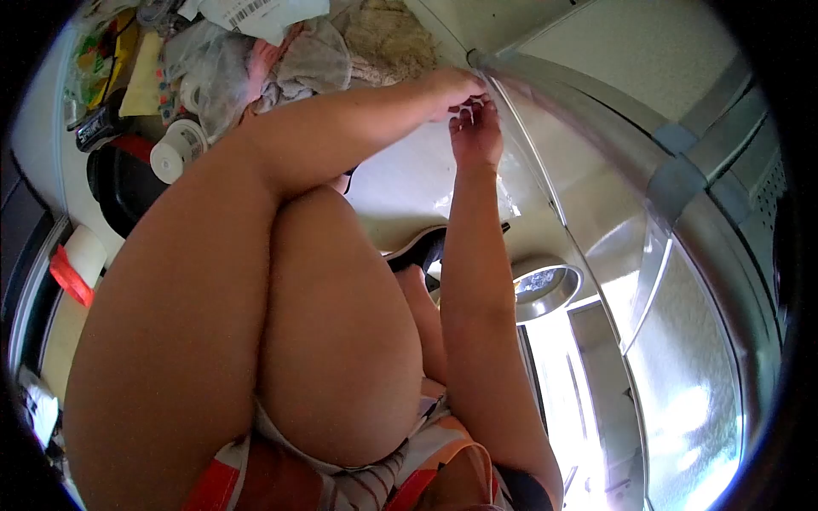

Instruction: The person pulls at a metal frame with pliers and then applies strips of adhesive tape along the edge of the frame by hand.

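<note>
My left hand point(454, 90) reaches across from the left, its fingers bent and pinched together near the upper end of a long pale strip point(530, 152). Just below it, my right hand point(477, 140) comes up from the bottom with curled fingers close to the left fingertips. Whatever lies between the fingers is too small to make out. Both hands are beside the edge of a glossy, silvery curved panel point(596, 162). A whitish smooth surface point(400, 170) lies behind the hands.
Clear plastic bags point(209, 68), a brown towel point(388, 43), a white lidded tub point(179, 151) and a black container point(123, 187) crowd the left. A metal bowl point(562, 289) stands right of my right forearm. A dark shoe point(417, 249) shows below. A white roll point(83, 251) is far left.
</note>
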`<state>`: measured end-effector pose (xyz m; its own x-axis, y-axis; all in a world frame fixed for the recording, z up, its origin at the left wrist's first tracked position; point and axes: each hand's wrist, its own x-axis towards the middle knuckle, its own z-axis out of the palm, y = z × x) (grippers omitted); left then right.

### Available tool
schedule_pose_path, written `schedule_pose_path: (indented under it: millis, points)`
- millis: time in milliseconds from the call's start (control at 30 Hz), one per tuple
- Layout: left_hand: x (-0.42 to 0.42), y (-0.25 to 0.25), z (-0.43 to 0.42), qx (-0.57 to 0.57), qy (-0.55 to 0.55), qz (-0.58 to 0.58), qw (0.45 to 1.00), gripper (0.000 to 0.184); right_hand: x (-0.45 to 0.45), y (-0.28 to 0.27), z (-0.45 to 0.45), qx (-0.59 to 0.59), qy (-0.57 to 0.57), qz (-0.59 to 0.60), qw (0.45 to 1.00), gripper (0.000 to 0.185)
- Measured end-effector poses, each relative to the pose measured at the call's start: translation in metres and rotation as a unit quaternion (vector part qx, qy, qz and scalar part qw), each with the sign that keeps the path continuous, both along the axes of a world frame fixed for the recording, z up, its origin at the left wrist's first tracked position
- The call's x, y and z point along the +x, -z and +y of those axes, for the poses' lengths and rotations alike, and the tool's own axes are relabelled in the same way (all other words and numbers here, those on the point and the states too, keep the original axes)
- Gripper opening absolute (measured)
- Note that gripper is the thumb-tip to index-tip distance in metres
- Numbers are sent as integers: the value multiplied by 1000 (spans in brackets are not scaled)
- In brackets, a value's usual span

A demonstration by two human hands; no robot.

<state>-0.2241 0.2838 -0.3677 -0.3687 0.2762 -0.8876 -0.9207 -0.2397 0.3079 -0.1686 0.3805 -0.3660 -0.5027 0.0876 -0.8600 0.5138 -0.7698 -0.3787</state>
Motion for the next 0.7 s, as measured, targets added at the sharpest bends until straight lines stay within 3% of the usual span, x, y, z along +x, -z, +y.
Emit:
schedule_pose_path:
  millis: [133, 233, 333, 367, 433, 500, 533, 700]
  points:
    - [3, -1, 8, 26, -12, 31, 999, 14, 8, -18, -7, 77, -52, -3, 996, 11]
    - [3, 3, 17, -7, -13, 66, 998, 8, 3, -25, -9, 204, -136, -46, 968, 16]
    - [5, 14, 21, -47, -4, 91, 995, 7, 8, -20, -4, 393, -256, -38, 882, 20]
    - [5, 21, 23, -46, -13, 107, 993, 8, 13, -22, 0, 595, -308, 3, 742, 23]
    - [2, 30, 26, -78, -11, 124, 989, 9, 11, -41, 4, 804, -273, 95, 520, 24]
    - [0, 28, 28, -144, 15, 126, 981, 11, 15, -38, 8, 812, -326, 78, 478, 23]
    - [0, 22, 26, -117, 9, 97, 988, 10, 16, -37, 10, 815, -351, 69, 456, 22]
    - [0, 12, 22, -9, -12, 38, 999, 10, 7, -37, 18, 726, -440, 5, 529, 23]
